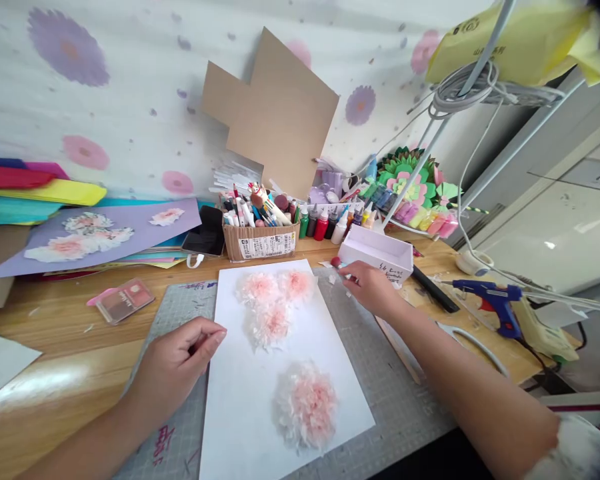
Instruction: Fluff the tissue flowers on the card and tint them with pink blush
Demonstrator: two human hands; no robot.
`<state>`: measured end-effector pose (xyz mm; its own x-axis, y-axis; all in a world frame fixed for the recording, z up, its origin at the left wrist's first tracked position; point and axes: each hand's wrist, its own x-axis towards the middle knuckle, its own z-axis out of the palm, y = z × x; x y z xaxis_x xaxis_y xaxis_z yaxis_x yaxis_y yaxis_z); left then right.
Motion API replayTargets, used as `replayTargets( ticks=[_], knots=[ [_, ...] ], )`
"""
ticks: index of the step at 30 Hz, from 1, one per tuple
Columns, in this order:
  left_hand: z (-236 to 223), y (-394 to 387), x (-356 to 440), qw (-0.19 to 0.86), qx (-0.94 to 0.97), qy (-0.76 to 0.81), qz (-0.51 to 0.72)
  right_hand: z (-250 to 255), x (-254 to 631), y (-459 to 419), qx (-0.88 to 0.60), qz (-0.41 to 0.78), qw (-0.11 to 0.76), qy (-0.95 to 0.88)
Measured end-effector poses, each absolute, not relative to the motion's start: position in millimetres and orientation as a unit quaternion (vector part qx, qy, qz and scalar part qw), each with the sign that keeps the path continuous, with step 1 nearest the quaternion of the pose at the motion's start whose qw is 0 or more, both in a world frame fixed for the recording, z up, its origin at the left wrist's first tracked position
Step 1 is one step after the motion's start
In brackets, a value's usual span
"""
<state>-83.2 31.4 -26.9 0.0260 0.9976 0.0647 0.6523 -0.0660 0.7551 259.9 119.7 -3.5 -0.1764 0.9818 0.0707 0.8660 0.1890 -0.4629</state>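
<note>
L hand (180,353) is at the near-L side of the white sheet (250,413), thumb & index tips together right at its L edge; can't tell if any paper is pinched btwn them. R hand (370,287) is out past the sheet's far R corner, fingers curled low by a small red-tipped item (335,262), which lies just L of the fingertips; whether they're clamped on it or only beside it, can't tell b/c the fingers hide part of it. Its long axis is hidden too. R hand is clearly the nearer one to it, L hand well apart, w/ the sheet's far end btwn

Sheet lies flat on the grey cutting mat (390,360), long axis running away from the person, far end leaning slightly L. 3 pink-white flowers (273,320) sit bunched at its far end, R of & beyond the L fingertips; the big flower (314,407) is alone nr the near R part, R of & nearer the person than the L fingertips. White box (375,248) is just beyond the R hand, pen box (263,243) farther L, glue gun (495,300) out R of the R forearm, well apart from the fingers
</note>
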Motion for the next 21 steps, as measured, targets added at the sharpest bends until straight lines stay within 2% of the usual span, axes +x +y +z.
replayTargets(
  ticks=[6,14,21],
  knots=[
    [-28.1,36.8,-87.0,0.286,0.651,0.634,0.306,-9.0,249.7,156.0,-0.554,0.084,0.044,-0.827],
    [-30.3,38.9,-89.2,0.324,0.644,0.632,0.283,-0.5,236.5,199.6,-0.588,0.022,-0.063,-0.806],
    [-27.4,40.7,-89.3,0.347,0.627,0.632,0.295,24.0,254.1,166.9,-0.562,0.047,-0.062,-0.823]
  ],
)
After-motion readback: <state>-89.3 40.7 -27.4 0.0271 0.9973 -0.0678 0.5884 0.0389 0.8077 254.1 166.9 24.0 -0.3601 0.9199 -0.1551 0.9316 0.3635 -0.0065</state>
